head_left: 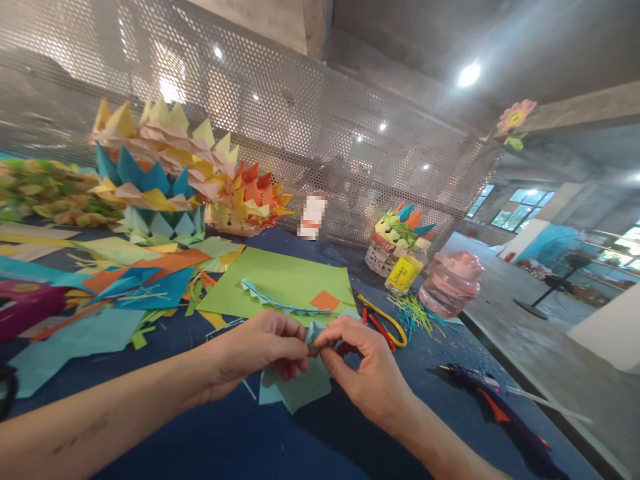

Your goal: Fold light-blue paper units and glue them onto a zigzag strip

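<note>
Between my two hands is a small folded piece of light blue paper (314, 331). My left hand (273, 347) pinches it from the left, thumb against fingers. From the right, my right hand (357, 363) grips its other side with thumb and forefinger. Below them on the table lie several pale blue-green paper squares (303, 387), partly covered by my fingers. Just beyond, a curved strip of folded blue paper points (280, 305) rests on a green sheet (295, 270), with an orange paper square (325, 300) near its right end.
Yellow-and-red scissors (387, 323) and paper snippets (417, 313) lie right of my hands. A glue gun (495, 393) is at the right, near the table edge. A bottle (407, 270) and a pink jug (453, 283) stand behind. Folded paper crowns (165, 173) stand at back left.
</note>
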Tool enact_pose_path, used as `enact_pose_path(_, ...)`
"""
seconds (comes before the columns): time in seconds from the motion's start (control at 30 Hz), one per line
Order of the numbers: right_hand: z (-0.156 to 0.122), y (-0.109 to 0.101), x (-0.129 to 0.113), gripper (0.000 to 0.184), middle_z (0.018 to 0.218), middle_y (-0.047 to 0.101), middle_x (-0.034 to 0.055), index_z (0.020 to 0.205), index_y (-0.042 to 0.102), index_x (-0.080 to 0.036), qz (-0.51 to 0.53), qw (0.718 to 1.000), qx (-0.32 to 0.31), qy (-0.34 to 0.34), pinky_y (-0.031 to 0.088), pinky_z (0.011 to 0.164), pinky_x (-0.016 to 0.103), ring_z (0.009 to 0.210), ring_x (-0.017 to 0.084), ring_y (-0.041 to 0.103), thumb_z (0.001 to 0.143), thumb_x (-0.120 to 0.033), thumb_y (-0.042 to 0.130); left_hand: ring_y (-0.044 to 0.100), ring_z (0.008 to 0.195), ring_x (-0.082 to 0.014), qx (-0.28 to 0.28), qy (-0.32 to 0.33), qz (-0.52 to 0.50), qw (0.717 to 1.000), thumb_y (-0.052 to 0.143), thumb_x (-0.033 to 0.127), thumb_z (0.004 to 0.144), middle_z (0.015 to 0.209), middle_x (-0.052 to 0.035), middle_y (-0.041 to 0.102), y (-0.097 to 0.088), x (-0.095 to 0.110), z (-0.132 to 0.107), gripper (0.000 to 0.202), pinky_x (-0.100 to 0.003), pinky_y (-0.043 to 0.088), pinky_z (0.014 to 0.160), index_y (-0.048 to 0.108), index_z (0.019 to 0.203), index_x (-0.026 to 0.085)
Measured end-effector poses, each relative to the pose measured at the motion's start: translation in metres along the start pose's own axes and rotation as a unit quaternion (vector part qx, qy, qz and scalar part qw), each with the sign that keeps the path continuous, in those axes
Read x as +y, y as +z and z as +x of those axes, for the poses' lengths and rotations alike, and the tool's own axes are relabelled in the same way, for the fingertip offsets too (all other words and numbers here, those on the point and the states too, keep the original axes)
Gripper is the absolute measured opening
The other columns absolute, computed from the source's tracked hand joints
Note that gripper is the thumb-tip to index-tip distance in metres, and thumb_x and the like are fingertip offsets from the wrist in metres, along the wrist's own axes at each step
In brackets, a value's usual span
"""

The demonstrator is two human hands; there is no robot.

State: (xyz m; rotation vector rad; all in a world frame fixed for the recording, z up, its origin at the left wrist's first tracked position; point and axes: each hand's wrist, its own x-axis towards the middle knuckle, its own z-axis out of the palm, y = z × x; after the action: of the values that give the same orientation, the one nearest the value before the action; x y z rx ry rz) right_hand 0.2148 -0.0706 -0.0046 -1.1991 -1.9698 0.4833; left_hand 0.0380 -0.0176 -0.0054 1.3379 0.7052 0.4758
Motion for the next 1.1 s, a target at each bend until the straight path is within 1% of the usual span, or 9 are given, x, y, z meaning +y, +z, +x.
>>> enact_pose_path(0.1, 0.0, -0.001, -0.002, 0.016, 0.082, 0.061, 0.0034, 0.083, 0.065, -0.018, 0.0, 1.0, -0.004, -0.002, 0.046, 0.062, 0.024, 0.073, 0.013, 0.057, 0.078, -0.008, 0.054, 0.052, 0.054, -0.0079, -0.009, 0.0, -0.021, 1.0, 0.064, 0.028, 0.07, 0.059, 0.0018, 0.06, -0.001, -0.001, 0.0, 0.016, -0.019, 0.041, 0.057, 0.061, 0.062, 0.014)
enact_pose_path(0.2, -0.001, -0.001, -0.004, 0.014, 0.083, 0.06, 0.0031, 0.083, 0.063, -0.018, 0.0, 1.0, -0.007, 0.003, 0.046, 0.064, 0.024, 0.074, 0.013, 0.057, 0.08, -0.009, 0.053, 0.053, 0.055, -0.0085, -0.008, 0.016, -0.002, 1.0, 0.067, 0.035, 0.07, 0.06, 0.0017, 0.06, -0.003, -0.003, 0.001, 0.023, -0.019, 0.04, 0.055, 0.06, 0.063, 0.014)
enact_pose_path(0.33, -0.002, -0.001, -0.007, 0.011, 0.081, 0.057, 0.0013, 0.093, 0.054, -0.019, 0.018, 0.999, -0.011, 0.041, 0.045, 0.061, 0.024, 0.068, 0.012, 0.053, 0.083, -0.016, 0.052, 0.053, 0.053, -0.0094, 0.007, 0.054, 0.037, 0.998, 0.068, 0.037, 0.069, 0.056, 0.0028, 0.059, -0.004, -0.006, 0.005, 0.026, -0.02, 0.041, 0.054, 0.057, 0.06, 0.015)
enact_pose_path(0.47, -0.003, 0.0, -0.007, 0.025, 0.085, 0.054, 0.001, 0.104, 0.042, -0.02, 0.083, 0.993, 0.002, 0.08, 0.046, 0.063, 0.025, 0.069, 0.012, 0.053, 0.083, -0.025, 0.055, 0.053, 0.052, -0.0099, 0.024, 0.076, 0.08, 0.994, 0.062, 0.035, 0.073, 0.052, 0.0034, 0.057, -0.002, -0.007, 0.006, 0.026, -0.021, 0.042, 0.053, 0.054, 0.058, 0.016)
enact_pose_path(0.57, -0.002, 0.003, -0.002, 0.038, 0.083, 0.054, -0.0002, 0.108, 0.037, -0.021, 0.128, 0.986, -0.007, 0.107, 0.046, 0.062, 0.026, 0.069, 0.013, 0.054, 0.08, -0.027, 0.062, 0.053, 0.052, -0.0097, 0.037, 0.076, 0.1, 0.991, 0.059, 0.033, 0.074, 0.052, 0.0041, 0.056, 0.0, -0.009, 0.006, 0.023, -0.021, 0.042, 0.053, 0.052, 0.058, 0.016)
enact_pose_path(0.67, -0.001, 0.005, 0.001, 0.045, 0.078, 0.055, -0.0024, 0.11, 0.037, -0.022, 0.166, 0.976, -0.012, 0.138, 0.044, 0.06, 0.024, 0.066, 0.012, 0.053, 0.076, -0.026, 0.067, 0.054, 0.052, -0.0099, 0.045, 0.073, 0.108, 0.99, 0.06, 0.031, 0.072, 0.055, 0.0039, 0.057, 0.002, -0.011, 0.006, 0.021, -0.021, 0.043, 0.053, 0.052, 0.06, 0.017)
enact_pose_path(0.9, 0.001, 0.003, -0.008, 0.046, 0.072, 0.054, -0.0039, 0.107, 0.039, -0.021, 0.216, 0.959, -0.003, 0.183, 0.039, 0.055, 0.022, 0.062, 0.011, 0.052, 0.074, -0.03, 0.069, 0.054, 0.054, -0.0102, 0.034, 0.081, 0.102, 0.991, 0.061, 0.035, 0.072, 0.054, 0.0035, 0.057, 0.001, -0.009, 0.005, 0.023, -0.022, 0.043, 0.055, 0.055, 0.061, 0.016)
enact_pose_path(1.03, 0.0, 0.003, -0.011, 0.047, 0.065, 0.051, -0.0064, 0.102, 0.04, -0.021, 0.235, 0.954, 0.001, 0.188, 0.036, 0.053, 0.022, 0.057, 0.01, 0.048, 0.07, -0.031, 0.072, 0.054, 0.054, -0.0105, 0.027, 0.083, 0.1, 0.991, 0.062, 0.033, 0.071, 0.055, 0.0035, 0.056, 0.001, -0.007, 0.003, 0.02, -0.021, 0.043, 0.055, 0.057, 0.062, 0.016)
enact_pose_path(1.1, 0.0, 0.003, -0.011, 0.045, 0.064, 0.051, -0.0065, 0.099, 0.04, -0.02, 0.235, 0.955, -0.001, 0.182, 0.036, 0.053, 0.022, 0.057, 0.01, 0.048, 0.07, -0.031, 0.073, 0.054, 0.055, -0.0109, 0.02, 0.084, 0.113, 0.99, 0.061, 0.032, 0.071, 0.055, 0.0032, 0.056, 0.002, -0.007, 0.002, 0.019, -0.022, 0.043, 0.055, 0.058, 0.063, 0.015)
